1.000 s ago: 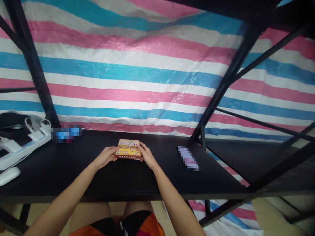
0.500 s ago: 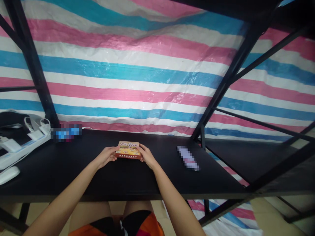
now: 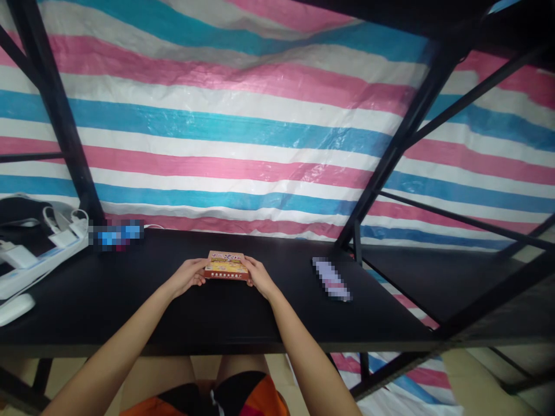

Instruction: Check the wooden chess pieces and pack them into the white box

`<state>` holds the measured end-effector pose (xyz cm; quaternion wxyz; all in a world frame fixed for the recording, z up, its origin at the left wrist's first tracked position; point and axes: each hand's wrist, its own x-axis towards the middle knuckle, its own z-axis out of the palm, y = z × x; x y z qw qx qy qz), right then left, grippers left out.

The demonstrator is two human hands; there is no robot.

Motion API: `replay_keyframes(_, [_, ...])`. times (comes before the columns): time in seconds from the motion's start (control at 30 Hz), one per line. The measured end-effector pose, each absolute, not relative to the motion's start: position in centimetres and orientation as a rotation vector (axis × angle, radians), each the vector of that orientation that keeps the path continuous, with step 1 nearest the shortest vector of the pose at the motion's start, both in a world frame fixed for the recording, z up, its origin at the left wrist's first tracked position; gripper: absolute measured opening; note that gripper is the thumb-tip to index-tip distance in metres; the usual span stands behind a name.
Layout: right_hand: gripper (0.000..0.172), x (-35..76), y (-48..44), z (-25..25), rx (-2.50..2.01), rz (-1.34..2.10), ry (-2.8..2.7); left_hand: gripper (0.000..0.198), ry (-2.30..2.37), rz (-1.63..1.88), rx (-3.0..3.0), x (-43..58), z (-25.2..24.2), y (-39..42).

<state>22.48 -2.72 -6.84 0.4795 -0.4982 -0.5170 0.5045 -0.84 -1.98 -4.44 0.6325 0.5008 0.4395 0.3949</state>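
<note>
A small flat orange and yellow printed box (image 3: pixel 227 265) lies on the black table (image 3: pixel 217 312), near the middle. My left hand (image 3: pixel 187 275) grips its left end with curled fingers. My right hand (image 3: pixel 259 275) grips its right end the same way. Both forearms reach over the table's front edge.
A white power strip (image 3: pixel 41 257) with plugged chargers lies at the far left, a white device (image 3: pixel 15 307) in front of it. A blurred blue item (image 3: pixel 116 235) sits at the back left, a blurred flat item (image 3: pixel 332 278) to the right. Black frame posts (image 3: pixel 381 173) rise behind; a striped tarp hangs beyond.
The box has tipped flatter toward the table, its printed face showing shorter than a second ago. Both hands stay on its ends.
</note>
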Motion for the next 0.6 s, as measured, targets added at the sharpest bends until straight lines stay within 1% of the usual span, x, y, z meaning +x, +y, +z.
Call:
replay_keyframes(0.17, [0.060,22.69,-2.30,-7.23,-1.247,1.143,-1.303,0.041,1.020,0.896,1.177,-0.68,-4.28,-2.05])
replay_keyframes(0.23, [0.059,22.77,-2.18,-7.45,-1.242,1.112,-1.330,0.039,1.032,0.899,1.203,-0.71,-4.28,-1.98])
replay_keyframes(0.33, [0.049,22.82,-2.20,-7.56,-1.218,1.078,-1.390,0.040,1.054,0.917,1.260,-0.81,-4.33,-1.76])
replay_keyframes(0.43, [0.038,22.76,-2.40,-7.32,-1.188,1.032,-1.445,0.046,1.064,0.982,1.347,-0.84,-4.31,-1.53])
replay_keyframes(0.6, [0.035,22.65,-2.87,-6.64,-1.120,0.912,-1.493,0.051,1.033,1.102,1.505,-0.79,-4.15,-1.58])
